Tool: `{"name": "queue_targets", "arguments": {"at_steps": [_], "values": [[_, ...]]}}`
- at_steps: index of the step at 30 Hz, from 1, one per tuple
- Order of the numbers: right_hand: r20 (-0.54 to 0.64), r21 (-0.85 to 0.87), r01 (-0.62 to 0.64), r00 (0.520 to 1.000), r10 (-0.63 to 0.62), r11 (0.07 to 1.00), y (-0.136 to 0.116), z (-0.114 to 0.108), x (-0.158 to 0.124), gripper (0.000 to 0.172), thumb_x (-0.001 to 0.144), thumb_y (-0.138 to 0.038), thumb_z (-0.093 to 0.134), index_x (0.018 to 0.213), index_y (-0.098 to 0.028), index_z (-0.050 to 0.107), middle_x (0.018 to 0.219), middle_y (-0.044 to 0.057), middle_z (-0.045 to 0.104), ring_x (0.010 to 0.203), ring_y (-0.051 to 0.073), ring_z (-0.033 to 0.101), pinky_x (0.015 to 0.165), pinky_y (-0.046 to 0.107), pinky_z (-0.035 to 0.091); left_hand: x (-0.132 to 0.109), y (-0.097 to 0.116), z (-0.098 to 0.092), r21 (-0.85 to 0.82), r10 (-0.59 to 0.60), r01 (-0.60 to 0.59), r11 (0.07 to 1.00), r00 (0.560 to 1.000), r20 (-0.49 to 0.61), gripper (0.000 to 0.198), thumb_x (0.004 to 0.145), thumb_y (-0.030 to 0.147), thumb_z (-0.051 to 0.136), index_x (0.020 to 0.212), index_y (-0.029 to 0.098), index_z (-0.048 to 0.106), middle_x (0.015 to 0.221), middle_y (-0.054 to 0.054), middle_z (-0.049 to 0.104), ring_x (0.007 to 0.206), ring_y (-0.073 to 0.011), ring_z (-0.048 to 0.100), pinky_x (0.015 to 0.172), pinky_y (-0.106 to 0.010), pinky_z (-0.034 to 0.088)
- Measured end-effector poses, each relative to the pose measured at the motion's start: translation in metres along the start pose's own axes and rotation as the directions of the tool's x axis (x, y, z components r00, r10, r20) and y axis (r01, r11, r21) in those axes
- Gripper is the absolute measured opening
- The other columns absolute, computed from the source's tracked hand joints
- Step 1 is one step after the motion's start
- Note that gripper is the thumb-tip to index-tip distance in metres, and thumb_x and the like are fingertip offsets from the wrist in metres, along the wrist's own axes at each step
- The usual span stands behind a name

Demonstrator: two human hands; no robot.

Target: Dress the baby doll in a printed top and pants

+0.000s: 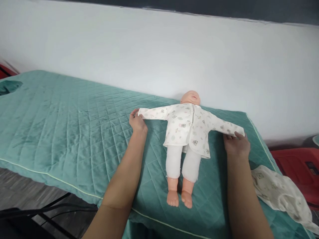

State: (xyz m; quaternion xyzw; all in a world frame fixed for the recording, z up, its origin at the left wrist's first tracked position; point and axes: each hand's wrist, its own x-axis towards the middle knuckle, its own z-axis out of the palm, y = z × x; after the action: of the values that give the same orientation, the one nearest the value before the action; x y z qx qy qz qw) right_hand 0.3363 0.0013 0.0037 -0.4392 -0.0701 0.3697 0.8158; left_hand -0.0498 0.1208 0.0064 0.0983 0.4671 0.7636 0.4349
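A baby doll lies on its back on a green quilted bed, head toward the wall, bare feet toward me. It wears a white printed shirt with both sleeves spread out sideways. My left hand pinches the cuff of the sleeve on the left. My right hand grips the cuff of the sleeve on the right. The doll's own hands are hidden inside the sleeves.
A crumpled white printed garment lies at the bed's right edge. A white wall runs behind the bed. A red object stands on the floor at right. Dark metal legs show under the bed's front edge.
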Motion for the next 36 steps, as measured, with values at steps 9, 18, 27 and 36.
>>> {"name": "queue_targets", "arguments": {"at_steps": [9, 18, 27, 36], "values": [[-0.071, -0.123, 0.005, 0.997, -0.014, 0.992, -0.003, 0.005, -0.004, 0.077, 0.067, 0.003, 0.052, 0.137, -0.028, 0.045, 0.119, 0.0, 0.064, 0.097, 0.013, 0.07, 0.076, 0.027, 0.062, 0.004, -0.003, -0.004, 0.17, 0.181, -0.178, 0.969, 0.983, -0.007, 0.044, 0.069, -0.014, 0.041, 0.101, 0.016, 0.051, 0.119, -0.01, 0.065, 0.113, -0.0151, 0.066, 0.108, -0.035, 0.048], [0.332, -0.555, 0.651, 0.744, -0.579, 0.518, 0.005, 0.025, -0.052, 0.053, 0.085, -0.022, 0.066, 0.137, -0.02, 0.055, 0.15, 0.009, 0.054, 0.145, 0.023, 0.045, 0.125, 0.049, 0.029, -0.069, 0.001, 0.0, 0.198, 0.476, -0.738, 0.645, 0.591, 0.652, 0.024, 0.09, 0.01, 0.054, 0.109, 0.022, 0.063, 0.12, -0.005, 0.069, 0.119, -0.0185, 0.063, 0.113, -0.039, 0.045], [0.919, -0.335, 0.938, 0.305, 0.25, 0.087, 0.016, 0.04, -0.129, 0.096, 0.086, -0.043, 0.074, 0.163, -0.028, 0.018, 0.173, 0.008, 0.007, 0.159, 0.032, -0.004, 0.126, 0.063, 0.019, -0.117, 0.012, 0.0, -0.042, 0.084, -0.867, 0.496, 0.0, 0.997, 0.025, 0.094, 0.018, 0.056, 0.117, 0.023, 0.062, 0.135, -0.01, 0.064, 0.134, -0.0233, 0.054, 0.118, -0.052, 0.04], [0.899, -0.436, 0.89, 0.422, 0.119, 0.134, 0.008, 0.045, -0.131, 0.05, 0.097, -0.024, 0.052, 0.146, -0.025, 0.043, 0.164, 0.008, 0.037, 0.156, 0.025, 0.025, 0.123, 0.052, 0.034, -0.125, 0.03, -0.008, -0.006, -0.273, -0.939, 0.344, -0.106, 0.956, 0.05, 0.074, 0.025, 0.079, 0.116, 0.023, 0.052, 0.162, -0.012, 0.034, 0.158, -0.0319, 0.018, 0.13, -0.06, 0.013]]}}
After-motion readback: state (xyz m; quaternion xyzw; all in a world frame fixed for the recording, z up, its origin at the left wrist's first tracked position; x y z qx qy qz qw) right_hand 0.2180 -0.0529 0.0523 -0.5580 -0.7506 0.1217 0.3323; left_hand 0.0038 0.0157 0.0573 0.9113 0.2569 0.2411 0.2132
